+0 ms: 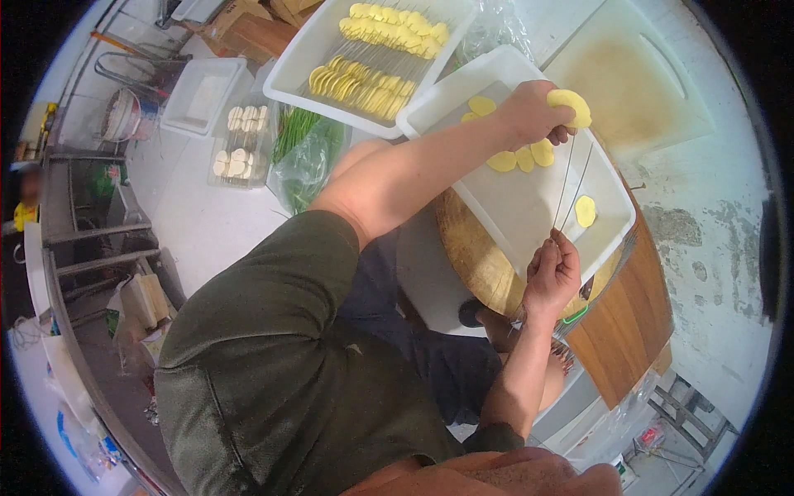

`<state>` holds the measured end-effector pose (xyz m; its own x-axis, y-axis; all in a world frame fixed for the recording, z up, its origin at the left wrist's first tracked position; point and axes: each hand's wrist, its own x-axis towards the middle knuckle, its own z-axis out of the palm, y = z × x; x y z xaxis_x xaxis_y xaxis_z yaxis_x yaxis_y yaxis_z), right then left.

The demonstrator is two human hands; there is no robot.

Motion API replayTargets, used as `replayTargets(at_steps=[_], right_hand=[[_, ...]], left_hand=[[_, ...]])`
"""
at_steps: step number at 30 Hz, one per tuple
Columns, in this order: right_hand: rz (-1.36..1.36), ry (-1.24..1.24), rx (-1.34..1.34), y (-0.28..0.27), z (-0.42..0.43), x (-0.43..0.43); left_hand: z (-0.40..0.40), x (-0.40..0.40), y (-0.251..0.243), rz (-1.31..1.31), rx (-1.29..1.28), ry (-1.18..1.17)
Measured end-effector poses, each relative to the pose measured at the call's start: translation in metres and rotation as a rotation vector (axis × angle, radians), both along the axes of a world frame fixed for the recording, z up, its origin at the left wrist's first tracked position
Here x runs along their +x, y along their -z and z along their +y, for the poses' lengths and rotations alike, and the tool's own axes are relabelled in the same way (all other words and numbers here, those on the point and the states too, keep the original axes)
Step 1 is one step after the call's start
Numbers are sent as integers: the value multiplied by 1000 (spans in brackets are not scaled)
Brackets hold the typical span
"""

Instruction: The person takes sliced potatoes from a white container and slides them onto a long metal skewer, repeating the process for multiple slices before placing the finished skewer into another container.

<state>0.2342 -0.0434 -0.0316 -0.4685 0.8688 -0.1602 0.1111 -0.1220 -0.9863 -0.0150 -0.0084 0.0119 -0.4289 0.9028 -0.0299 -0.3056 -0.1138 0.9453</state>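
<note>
My left hand [536,115] pinches a few stacked pale yellow slices [572,108], which look like potato. One tip of a pair of thin metal skewers or prongs [566,180] meets these slices; the other tip seems to stand free beside them. Lower down, my right hand [554,273] grips the near ends of the skewers between thumb and fingers. Both hands are over a white plastic tray [496,214]. A single slice [585,211] lies in it near the right wall, and several more slices [521,158] lie at the far side, partly hidden by my left forearm.
A round wooden chopping block [471,260] is under the tray, beside a brown wooden board [626,328]. Beyond stands a larger white tub [291,102] of skewered yellow slices. Further left are skewered white pieces [239,164] in a clear container and bagged green stalks [301,133].
</note>
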Motion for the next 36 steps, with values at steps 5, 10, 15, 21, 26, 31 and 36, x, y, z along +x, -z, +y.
replayTargets(at_steps=[5,10,15,21,26,31,36], right_hand=[[-9,-200,304,54,28,28],[403,-251,-18,65,33,31],[-536,-100,707,-14,-2,-13],[-496,-115,802,-7,2,-7],[-496,-107,681,-17,-3,-12],[-493,-120,699,-14,-2,-10],[-539,-111,675,-15,-1,-15]], left_hand=[[-2,12,-5,91,-59,23],[1,13,2,59,-21,3],[4,12,4,-18,1,-34],[2,14,6,63,-14,-15],[1,15,3,62,16,-28],[0,17,1,111,-7,-15],[2,17,4,144,-5,4]])
